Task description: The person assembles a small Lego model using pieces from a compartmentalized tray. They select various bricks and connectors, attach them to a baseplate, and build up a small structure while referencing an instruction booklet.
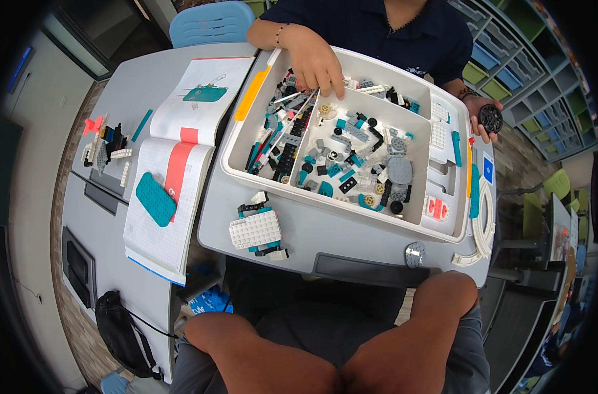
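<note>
Both my forearms rise from the lower edge, the left forearm (256, 348) and the right forearm (410, 341) bent with elbows out over my legs. My left hand and my right hand are out of the picture. Closest to my arms on the table lies a small build (255, 230) with a white studded plate and teal and black parts. A grey oval piece (415, 254) sits by the front edge. A large white sorting tray (299, 190) holds loose building-set pieces. Across it, another person's hand (315, 62) reaches in; their other hand (473, 108) holds a black wheel (490, 119).
An open instruction booklet (141, 226) lies left with a teal plate (156, 199) on it. Beyond it stands a partly assembled model (104, 150). White curved tubing (484, 223) hangs along the right edge. A black bag (118, 335) is lower left; shelves (515, 72) stand back right.
</note>
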`<action>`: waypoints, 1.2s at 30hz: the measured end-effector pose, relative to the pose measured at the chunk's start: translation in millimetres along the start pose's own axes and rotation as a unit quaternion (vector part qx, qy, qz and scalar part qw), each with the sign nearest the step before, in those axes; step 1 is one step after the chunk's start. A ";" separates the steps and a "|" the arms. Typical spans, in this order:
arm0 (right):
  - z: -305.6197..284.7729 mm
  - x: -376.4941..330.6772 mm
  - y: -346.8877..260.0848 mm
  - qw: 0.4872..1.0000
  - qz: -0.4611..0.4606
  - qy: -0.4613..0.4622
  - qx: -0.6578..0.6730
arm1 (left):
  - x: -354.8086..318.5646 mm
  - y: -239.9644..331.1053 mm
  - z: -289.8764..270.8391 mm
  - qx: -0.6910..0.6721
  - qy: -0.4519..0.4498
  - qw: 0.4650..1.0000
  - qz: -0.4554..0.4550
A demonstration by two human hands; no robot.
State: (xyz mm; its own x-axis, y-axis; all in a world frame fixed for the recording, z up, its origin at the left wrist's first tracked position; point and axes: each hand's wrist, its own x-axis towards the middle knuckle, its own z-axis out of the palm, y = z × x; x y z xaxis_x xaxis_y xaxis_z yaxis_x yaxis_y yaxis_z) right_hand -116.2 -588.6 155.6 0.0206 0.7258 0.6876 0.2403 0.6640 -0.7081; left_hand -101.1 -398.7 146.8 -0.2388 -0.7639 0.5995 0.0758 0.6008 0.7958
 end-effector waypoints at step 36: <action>-23.2 -8.9 -59.3 0.963 0.123 0.002 -0.242 | 2.8 4.3 -16.4 0.168 0.097 0.981 -0.016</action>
State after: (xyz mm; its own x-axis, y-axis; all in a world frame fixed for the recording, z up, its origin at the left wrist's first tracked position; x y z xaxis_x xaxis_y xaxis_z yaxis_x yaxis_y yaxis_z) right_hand -108.2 -638.6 195.2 0.1378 0.8496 0.5092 0.6508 0.3099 -0.6931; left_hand -85.6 -402.0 153.3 -0.0455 -0.7939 0.6063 -0.2597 0.5955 0.7602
